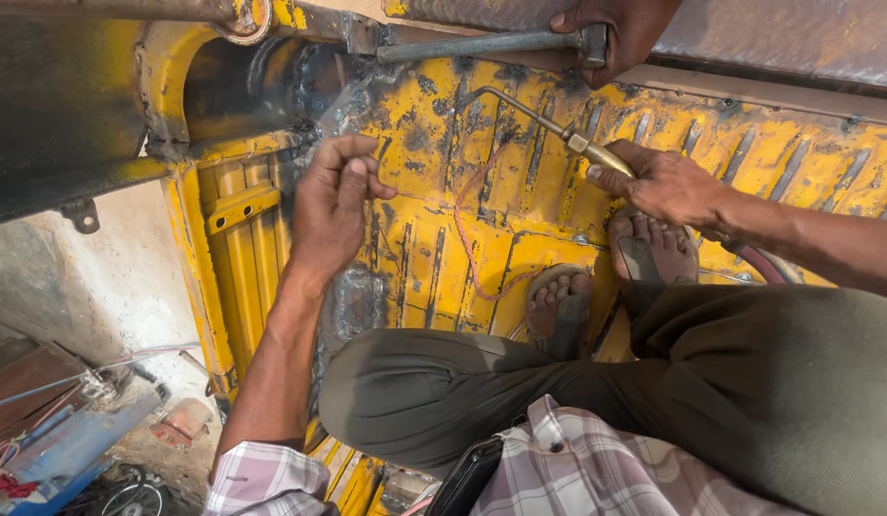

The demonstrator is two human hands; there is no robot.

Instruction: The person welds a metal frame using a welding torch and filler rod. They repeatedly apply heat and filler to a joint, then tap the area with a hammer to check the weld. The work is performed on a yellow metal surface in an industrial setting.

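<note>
Right hand grips brass gas torch, tip aimed at seam near top of yellow ribbed metal floor. No flame visible. Left hand loosely curled, holding nothing I can make out. Another person's hand braces a steel rod. Seam patches look scorched; judging work partway, more to go.

The right hand gripped a brass gas torch, its bent nozzle aimed at the yellow ribbed metal floor panel. The left hand hovered just above the panel, fingers pinched together. Another person's hand held a grey hammer at the panel's upper edge. Sandalled feet rested on the panel.
</note>
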